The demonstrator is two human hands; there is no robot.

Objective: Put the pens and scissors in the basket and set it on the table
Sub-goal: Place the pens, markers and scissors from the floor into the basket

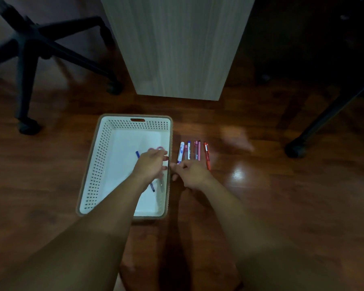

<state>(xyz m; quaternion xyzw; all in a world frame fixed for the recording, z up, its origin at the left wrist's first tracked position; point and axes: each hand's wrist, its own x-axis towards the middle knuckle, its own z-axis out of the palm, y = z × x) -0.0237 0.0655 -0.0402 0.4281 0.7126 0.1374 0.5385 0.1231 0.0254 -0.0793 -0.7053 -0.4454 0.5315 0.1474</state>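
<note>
A white perforated basket (97, 164) with a brown rim sits on the wooden floor. Inside it lie a blue pen (137, 153) and pink-handled scissors (158, 148), both partly hidden under my left hand (150, 165), which hovers over them with fingers spread. Just right of the basket, several pens lie in a row: a white and blue pen (180, 152), pink and purple ones (197, 151), and a red one (207, 155). My right hand (192, 175) has its fingers curled around the near end of the white and blue pen, which lies slightly tilted.
A pale wood-grain table panel (177, 49) stands straight ahead beyond the basket. A black office chair base (32, 51) with castors is at the left, and another chair leg with a castor (294, 149) is at the right. My feet are at the bottom.
</note>
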